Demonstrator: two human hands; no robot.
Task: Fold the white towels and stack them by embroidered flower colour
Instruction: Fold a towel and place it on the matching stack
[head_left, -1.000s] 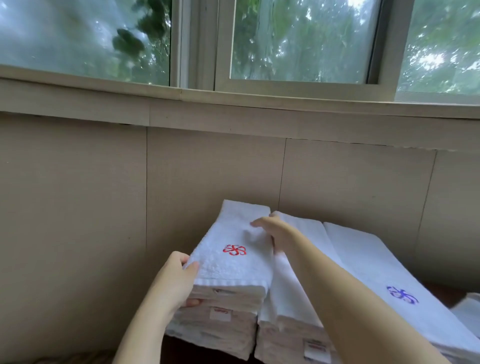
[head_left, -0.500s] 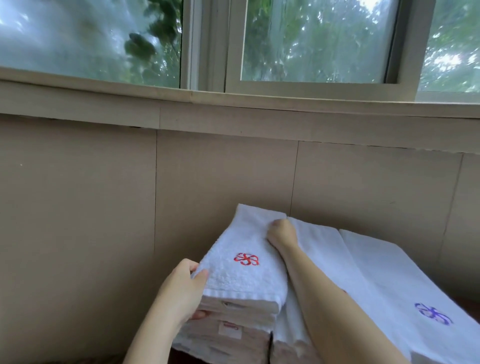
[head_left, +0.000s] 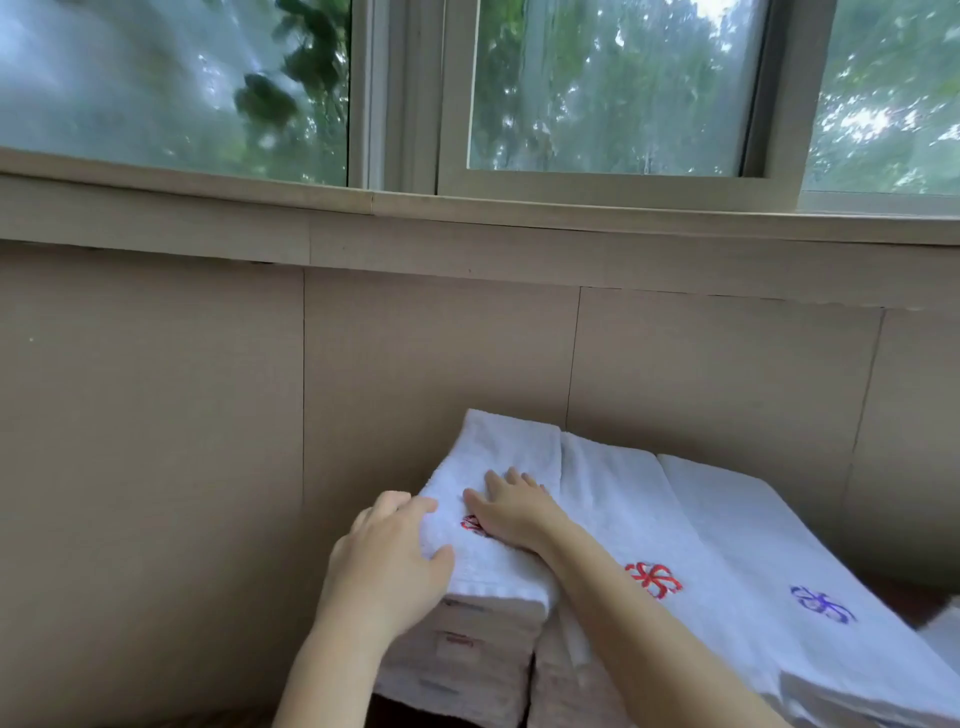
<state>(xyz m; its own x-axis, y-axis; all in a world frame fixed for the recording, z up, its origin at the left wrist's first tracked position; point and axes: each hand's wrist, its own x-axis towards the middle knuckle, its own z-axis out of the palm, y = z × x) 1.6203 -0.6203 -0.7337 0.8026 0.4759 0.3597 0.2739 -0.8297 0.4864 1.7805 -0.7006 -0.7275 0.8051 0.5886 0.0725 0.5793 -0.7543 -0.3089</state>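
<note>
Half a second ago my right hand (head_left: 511, 506) was bunched at the far right edge of the top towel (head_left: 511, 447). Now it lies flat on that towel, fingers straight and slightly apart, nearer to me and covering part of its red flower (head_left: 471, 525). My left hand (head_left: 387, 561) had been pinching the near left corner with the thumb underneath. Now it cups the towel's left edge higher up, fingers bent over the side and thumb resting on top. My forearm has shifted too, so the second red flower (head_left: 653, 579) on the middle stack (head_left: 613, 483) shows where it was hidden before.

The top towel sits on the left stack (head_left: 467, 660), low and centre in the frame. The right stack (head_left: 727, 499), touching the middle one, carries a blue flower (head_left: 823, 603). Small tags (head_left: 460, 642) stick out of the folded edges of the left stack. They bear reddish marks, too blurred for me to read.

At the lower right edge a bit of another white towel (head_left: 946, 631) peeks in. A strip of dark surface (head_left: 909, 592) shows behind the stacks. They stand against a wall of beige panels (head_left: 171, 441). Above it runs a sill (head_left: 467, 208) under a sliding window (head_left: 613, 88) in the upper half of the frame, with green leaves beyond the glass.
</note>
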